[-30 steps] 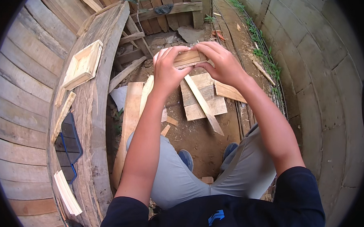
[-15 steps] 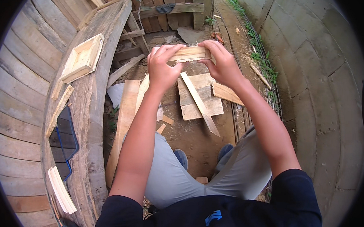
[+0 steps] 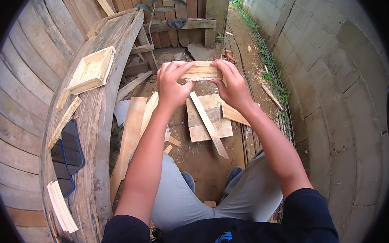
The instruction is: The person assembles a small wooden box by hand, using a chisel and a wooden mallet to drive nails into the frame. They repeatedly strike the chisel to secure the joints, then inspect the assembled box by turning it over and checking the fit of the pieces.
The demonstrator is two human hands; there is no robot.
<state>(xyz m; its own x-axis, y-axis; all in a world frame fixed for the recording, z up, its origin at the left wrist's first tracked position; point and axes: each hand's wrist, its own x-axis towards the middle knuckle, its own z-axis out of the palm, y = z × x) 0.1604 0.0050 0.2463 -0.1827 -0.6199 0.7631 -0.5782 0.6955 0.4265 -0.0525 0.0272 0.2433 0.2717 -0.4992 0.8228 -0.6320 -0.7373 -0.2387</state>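
Out in front of me, at about arm's length, I hold up a short pale wooden piece [image 3: 202, 70]. Brown grain runs along its face, and its lower edge looks rough. My left hand [image 3: 172, 85] grips the left end, with fingers over the top and thumb underneath. The right end is pinched the same way by my right hand [image 3: 232, 81]. Whether the piece is a single board or the side of a small box, I cannot tell. Below it, a narrow wooden strip [image 3: 208, 123] lies across a square of joined boards [image 3: 197, 133] on the ground.
On the thick wooden bench [image 3: 92, 126] to my left are a shallow wooden box [image 3: 92, 70], a dark blue-edged object [image 3: 70, 157] and pale strips [image 3: 62, 206]. Planks [image 3: 131, 124] lean beside it. A block wall [image 3: 332, 98] rises at right; a board fence [image 3: 185, 11] stands ahead.
Both hands and the wooden piece appear slightly lower in the picture, as does the whole scene, which has shifted with my head. My grip on the piece is the same.
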